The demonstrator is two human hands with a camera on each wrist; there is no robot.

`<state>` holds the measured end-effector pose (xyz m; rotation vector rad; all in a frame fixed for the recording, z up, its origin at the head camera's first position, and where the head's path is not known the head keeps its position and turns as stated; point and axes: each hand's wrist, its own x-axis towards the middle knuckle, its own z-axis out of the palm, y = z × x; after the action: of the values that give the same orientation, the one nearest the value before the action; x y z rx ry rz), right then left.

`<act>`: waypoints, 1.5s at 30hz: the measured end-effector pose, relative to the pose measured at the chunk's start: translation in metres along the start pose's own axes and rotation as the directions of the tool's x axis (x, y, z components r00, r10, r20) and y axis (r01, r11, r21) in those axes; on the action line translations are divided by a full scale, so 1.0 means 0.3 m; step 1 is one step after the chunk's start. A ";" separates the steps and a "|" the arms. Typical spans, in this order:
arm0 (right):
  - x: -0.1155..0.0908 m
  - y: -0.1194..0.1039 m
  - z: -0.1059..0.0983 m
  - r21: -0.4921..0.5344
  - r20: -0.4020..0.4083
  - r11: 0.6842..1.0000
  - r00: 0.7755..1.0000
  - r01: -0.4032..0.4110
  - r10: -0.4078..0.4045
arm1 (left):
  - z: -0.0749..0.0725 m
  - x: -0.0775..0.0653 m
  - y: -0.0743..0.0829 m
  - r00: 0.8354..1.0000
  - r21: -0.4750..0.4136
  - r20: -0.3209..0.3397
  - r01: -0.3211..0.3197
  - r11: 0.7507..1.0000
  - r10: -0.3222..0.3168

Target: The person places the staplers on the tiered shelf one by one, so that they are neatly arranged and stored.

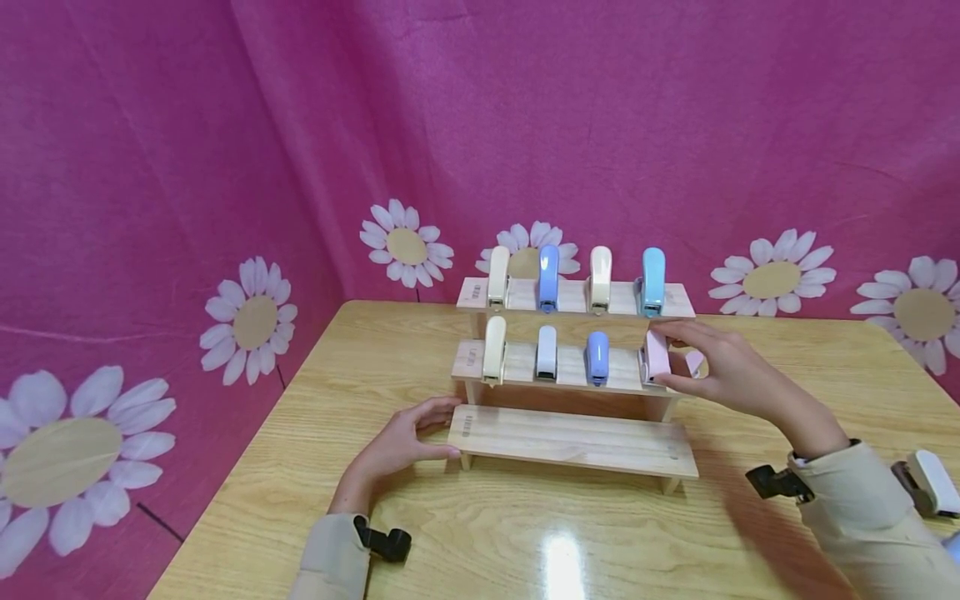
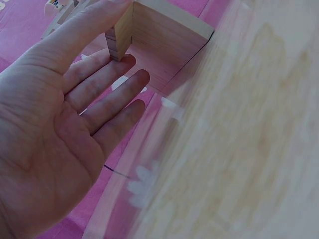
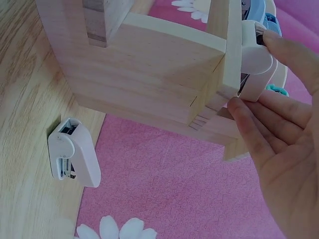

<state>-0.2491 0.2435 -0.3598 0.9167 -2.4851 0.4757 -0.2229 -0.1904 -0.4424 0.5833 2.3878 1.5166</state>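
Note:
A pale pink stapler [image 1: 656, 357] stands at the right end of the middle shelf of a three-step wooden rack [image 1: 570, 437]. My right hand [image 1: 723, 367] pinches it between thumb and fingers; the right wrist view shows the stapler [image 3: 256, 59] against the board's end. Around the left end of the bottom shelf lies my left hand [image 1: 401, 446], thumb at the front and fingers further back. Its fingers look loosely extended beside the wood [image 2: 119, 37] in the left wrist view. How firmly they touch the rack I cannot tell.
Several staplers line the top shelf, among them a light blue one [image 1: 653, 279]. More share the middle shelf, including a periwinkle one [image 1: 597, 357]. Another pink stapler [image 3: 75, 152] rests on the table behind the rack. A white stapler [image 1: 933, 483] lies at far right.

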 end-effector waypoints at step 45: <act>-0.164 0.228 0.108 0.080 0.015 0.901 0.904 -0.427 0.427 | 0.000 0.002 -0.013 1.000 0.004 0.000 0.010 1.000 -0.010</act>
<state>-0.2711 0.3035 -0.4235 0.3851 -2.6822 0.7227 -0.2243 -0.1917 -0.4461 0.5715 2.3913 1.5081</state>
